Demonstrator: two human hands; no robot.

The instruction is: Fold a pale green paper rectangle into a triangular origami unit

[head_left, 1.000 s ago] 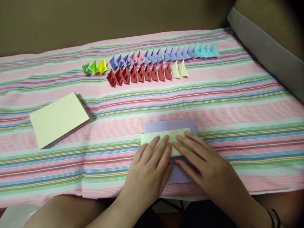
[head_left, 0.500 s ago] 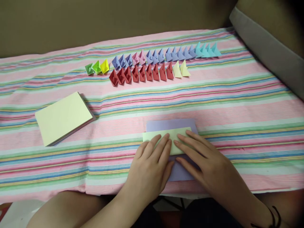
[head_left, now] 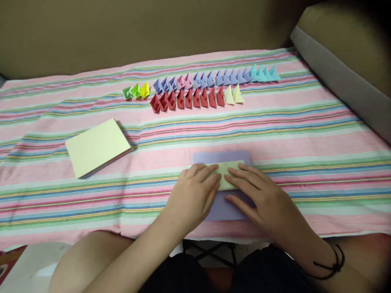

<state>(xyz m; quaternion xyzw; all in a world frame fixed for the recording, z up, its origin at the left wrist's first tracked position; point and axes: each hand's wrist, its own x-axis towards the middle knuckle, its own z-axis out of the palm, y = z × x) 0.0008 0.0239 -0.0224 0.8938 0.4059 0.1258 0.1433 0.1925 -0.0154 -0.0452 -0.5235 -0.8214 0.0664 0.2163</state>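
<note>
A pale yellow folded paper strip (head_left: 226, 185) lies across a lavender sheet (head_left: 224, 209) near the front of the striped cloth. My left hand (head_left: 192, 199) rests on the strip's left part, fingers stretched out and covering that end. On the right part lie the extended fingers of my right hand (head_left: 269, 199), with its thumb lower down over the lavender sheet. Both hands press flat rather than grip. A stack of pale yellow paper (head_left: 97, 148) sits to the left, apart from my left hand.
Small folded paper pieces stand farther back: a row of lavender, pink and light blue ones (head_left: 200, 80), red ones (head_left: 188, 99) with two cream ones (head_left: 233, 97), and three green and yellow ones (head_left: 136, 91). A cushioned backrest (head_left: 146, 32) borders the striped cloth (head_left: 165, 142).
The camera view has shifted, so the rows and the paper stack appear farther right. My left hand's fingers have slid left and up along the strip, covering its left end; my right hand stays on it.
</note>
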